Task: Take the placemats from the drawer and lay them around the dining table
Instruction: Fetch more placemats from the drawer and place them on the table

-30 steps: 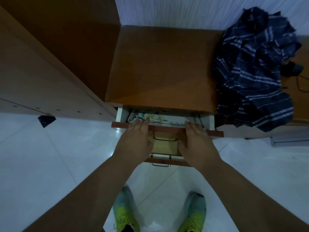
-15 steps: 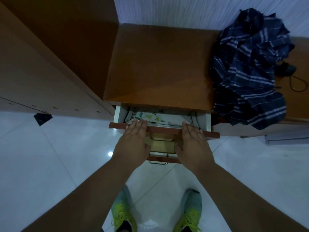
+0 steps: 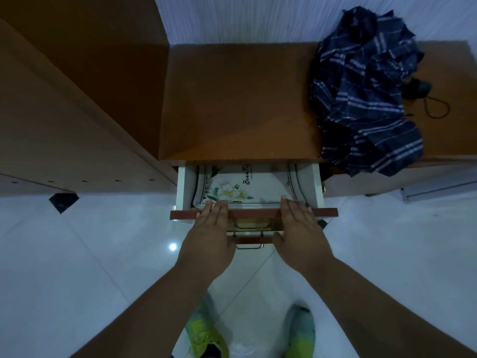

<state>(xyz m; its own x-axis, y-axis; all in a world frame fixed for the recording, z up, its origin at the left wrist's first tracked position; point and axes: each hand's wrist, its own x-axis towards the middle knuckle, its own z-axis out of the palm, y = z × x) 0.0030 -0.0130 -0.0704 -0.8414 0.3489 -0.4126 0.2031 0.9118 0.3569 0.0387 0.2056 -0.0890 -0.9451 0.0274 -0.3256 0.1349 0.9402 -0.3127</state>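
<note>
The cabinet's top drawer (image 3: 327, 212) stands partly pulled out, its red-brown front facing me. Inside lies a stack of white placemats (image 3: 258, 187) with a flower print and black script; their far part is hidden under the cabinet top. My left hand (image 3: 206, 241) lies over the left half of the drawer front, fingers reaching over its top edge to the placemats' near border. My right hand (image 3: 302, 239) grips the right half the same way, thumb below the front.
The brown cabinet top (image 3: 232, 104) carries a crumpled dark blue striped cloth (image 3: 366, 94) and a black cable (image 3: 436, 107) at the right. A tall wooden cupboard (image 3: 64, 112) stands close on the left. A lower drawer's brass handle (image 3: 249, 245) juts out between my hands. My shoes (image 3: 204, 334) stand on white floor tiles.
The drawer has slid farther out toward me with both hands on its front. More of the flowered placemat shows now.
</note>
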